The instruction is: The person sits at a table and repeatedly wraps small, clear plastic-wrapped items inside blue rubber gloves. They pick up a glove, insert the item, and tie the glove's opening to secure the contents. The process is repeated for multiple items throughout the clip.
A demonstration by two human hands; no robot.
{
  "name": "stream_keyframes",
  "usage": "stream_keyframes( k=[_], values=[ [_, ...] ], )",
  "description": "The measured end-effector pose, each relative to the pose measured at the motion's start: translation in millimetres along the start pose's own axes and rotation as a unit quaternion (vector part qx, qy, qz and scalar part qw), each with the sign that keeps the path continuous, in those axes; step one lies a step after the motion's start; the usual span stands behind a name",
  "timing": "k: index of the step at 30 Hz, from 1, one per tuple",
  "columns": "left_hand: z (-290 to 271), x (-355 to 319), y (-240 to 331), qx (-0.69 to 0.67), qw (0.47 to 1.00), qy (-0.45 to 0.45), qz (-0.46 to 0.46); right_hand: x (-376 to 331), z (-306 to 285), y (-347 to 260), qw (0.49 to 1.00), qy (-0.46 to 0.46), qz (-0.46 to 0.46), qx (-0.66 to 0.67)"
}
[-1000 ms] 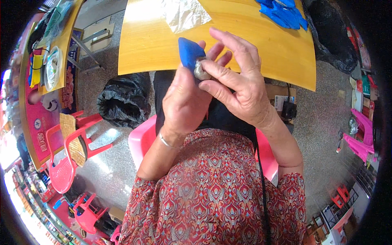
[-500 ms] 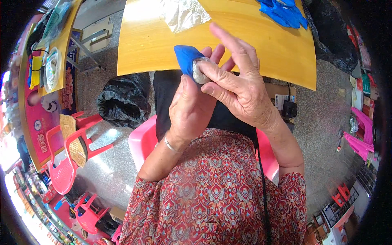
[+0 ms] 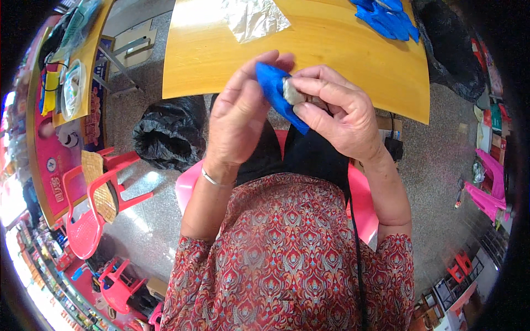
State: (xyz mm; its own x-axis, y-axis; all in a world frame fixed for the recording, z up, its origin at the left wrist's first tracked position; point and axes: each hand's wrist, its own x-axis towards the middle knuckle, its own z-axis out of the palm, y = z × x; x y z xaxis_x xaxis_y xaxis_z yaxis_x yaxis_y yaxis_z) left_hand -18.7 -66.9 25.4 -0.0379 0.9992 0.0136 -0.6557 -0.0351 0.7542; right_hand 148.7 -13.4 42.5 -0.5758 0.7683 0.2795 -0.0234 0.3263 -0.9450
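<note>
Above my lap, my right hand (image 3: 342, 110) pinches a greyish-white wad (image 3: 292, 92) between thumb and fingers. The wad sits against a small pointed blue cloth piece (image 3: 274, 88), which tilts down to the right. Just left of it is my left hand (image 3: 241, 107), its fingers raised and loosely spread behind the blue tip, its thumb apart from the cloth. Whether those fingertips touch the cloth is hidden. More blue cloth pieces (image 3: 386, 19) lie in a pile at the far right of the yellow table (image 3: 221, 71).
A clear plastic bag (image 3: 256, 19) lies on the table. Black plastic bags stand by the table's left front (image 3: 168, 132) and right side (image 3: 447, 49). A red chair (image 3: 85, 231) is at the left, pink stools (image 3: 486, 185) at the right. Beneath me is a pink chair (image 3: 364, 204).
The blue piece has turned and shifted right. My right hand has gone from pressing the wad with extended fingers to pinching it. My left hand has loosened and moved slightly left.
</note>
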Motion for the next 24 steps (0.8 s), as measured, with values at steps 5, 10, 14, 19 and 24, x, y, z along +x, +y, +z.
stream_keyframes(
  k=[5, 10, 14, 19, 24],
  values=[
    [10, -1, -2, -0.159, 0.985, 0.058, 0.009, 5, 7, -4, 0.993, 0.014, -0.085, -0.075],
    [11, -5, -2, -0.129, 0.989, 0.062, 0.043, 1, 11, 0, 0.992, 0.063, -0.076, -0.073],
    [9, -7, 1, -0.092, 0.992, 0.055, 0.069, 2, 17, -7, 0.992, 0.117, -0.047, 0.01],
    [14, -10, 3, -0.147, 0.986, 0.052, 0.05, 4, 8, -7, 0.991, 0.058, -0.102, -0.062],
    [12, -10, 2, -0.113, 0.989, 0.056, 0.077, 3, 4, -5, 0.988, 0.002, -0.103, -0.111]
  ],
)
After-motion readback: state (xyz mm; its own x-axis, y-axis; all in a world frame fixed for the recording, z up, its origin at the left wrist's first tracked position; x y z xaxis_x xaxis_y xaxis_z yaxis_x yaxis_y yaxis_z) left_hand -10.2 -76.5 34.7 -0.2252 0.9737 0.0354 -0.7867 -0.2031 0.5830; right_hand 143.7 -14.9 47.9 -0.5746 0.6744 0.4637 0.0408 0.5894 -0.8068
